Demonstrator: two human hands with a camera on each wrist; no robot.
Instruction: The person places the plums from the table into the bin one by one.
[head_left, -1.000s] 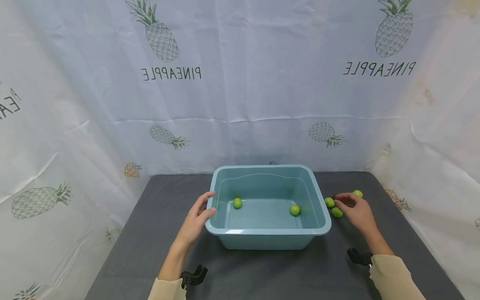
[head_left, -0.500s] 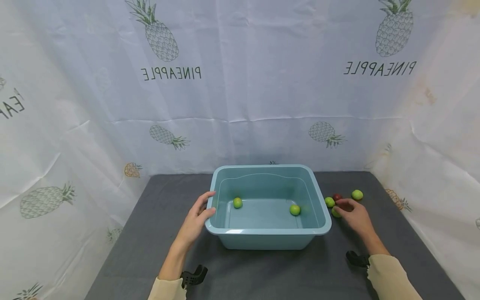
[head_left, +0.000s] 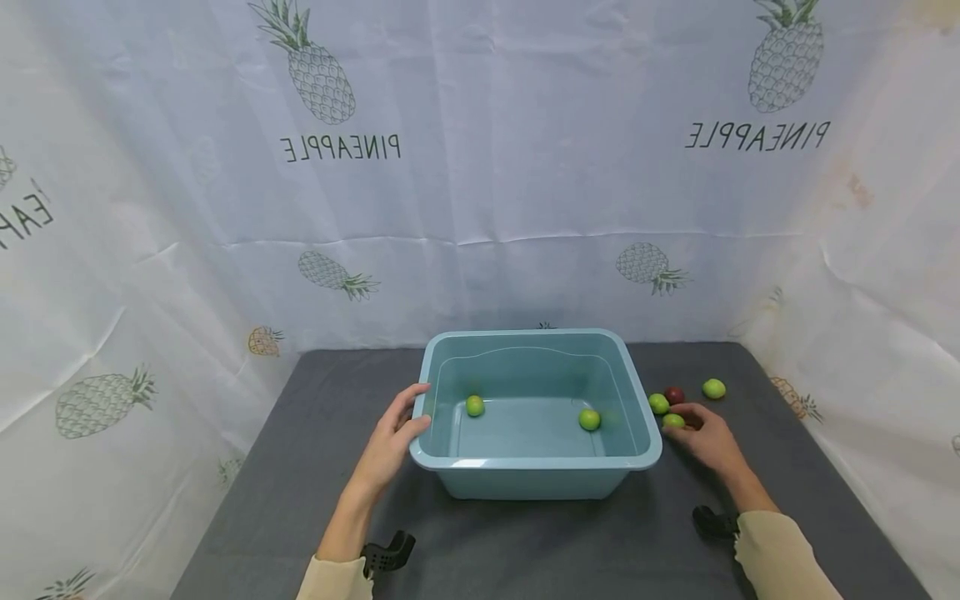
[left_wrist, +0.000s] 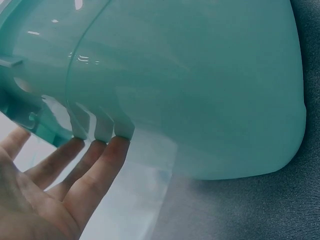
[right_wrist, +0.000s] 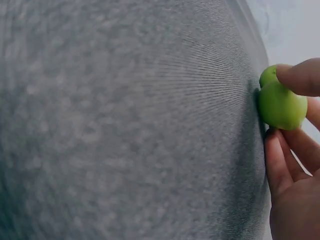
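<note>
A light blue plastic tub point(head_left: 525, 463) stands on the dark cloth with two small round green fruits inside, one green fruit point(head_left: 475, 406) at the left and another green fruit point(head_left: 589, 419) at the right. My left hand point(head_left: 392, 433) holds the tub's left rim; in the left wrist view its fingertips point(left_wrist: 119, 145) touch the outer wall. Right of the tub, my right hand point(head_left: 708, 437) pinches a green fruit point(right_wrist: 282, 106) between thumb and fingers, low at the cloth. Close by lie another green fruit point(head_left: 658, 404) and a dark red fruit point(head_left: 674, 395).
Farther right lies a separate green fruit point(head_left: 714, 388). The dark grey cloth point(head_left: 540, 550) covers the table. A pale pineapple-print curtain point(head_left: 517, 192) hangs behind and along both sides. Black straps point(head_left: 388, 552) sit at both wrists.
My right hand has come down from by the dark red fruit to the nearest green fruit and pinches it, uncovering the red one. The left hand and tub have stayed put.
</note>
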